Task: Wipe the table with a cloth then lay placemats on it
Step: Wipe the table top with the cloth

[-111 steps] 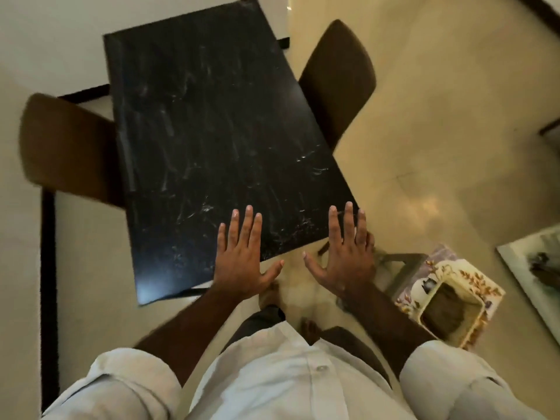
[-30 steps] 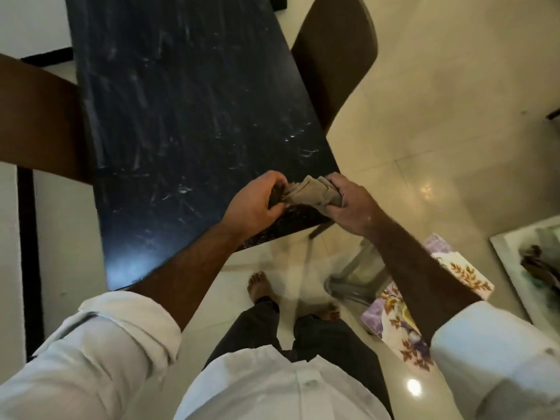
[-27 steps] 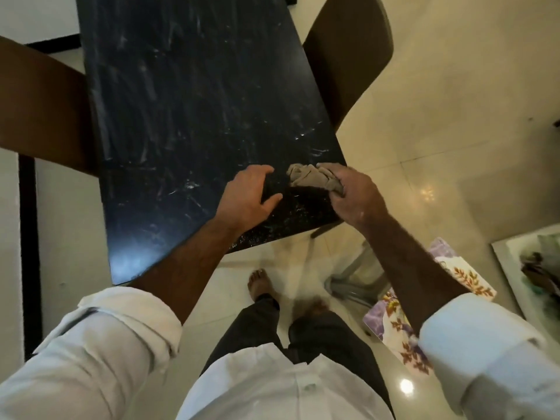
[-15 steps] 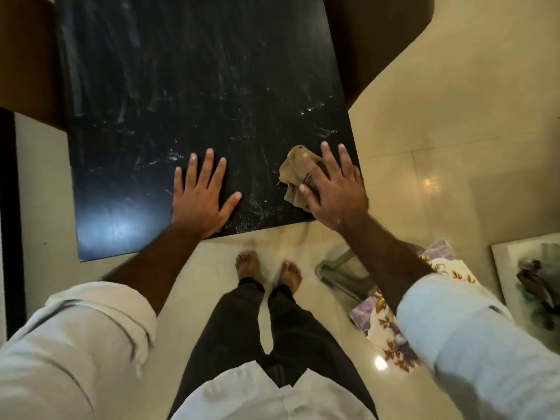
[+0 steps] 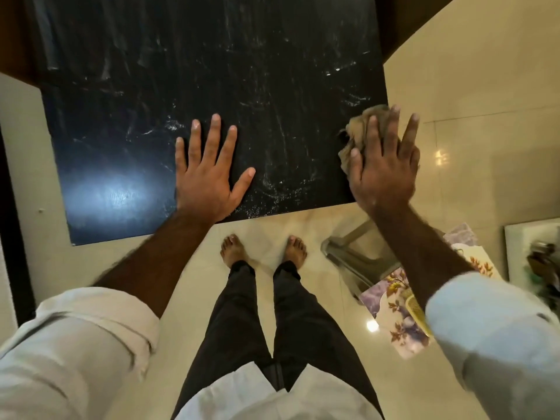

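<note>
Dark marble bench (image 5: 272, 71), streaky. We judge wipe step underway. Left grip (image 5: 209, 177) flat, fingers spread, bracing nr front edge. Right grip (image 5: 385, 171) fingers straight, pressing cloth (image 5: 360, 125) at bench's right edge. Next we'd sweep cloth across top w/ firm pressure. Placemats (image 5: 394, 316) low at right, not yet laid.

No legible text, label, brand, number or sign anywhere in view. On the dark bench (image 5: 212, 71), only pale streaks and glare. On the cloth (image 5: 359, 128), nothing printed. On the placemats (image 5: 397, 322) lying on the floor, only a flower-and-leaf pattern, no lettering.
</note>
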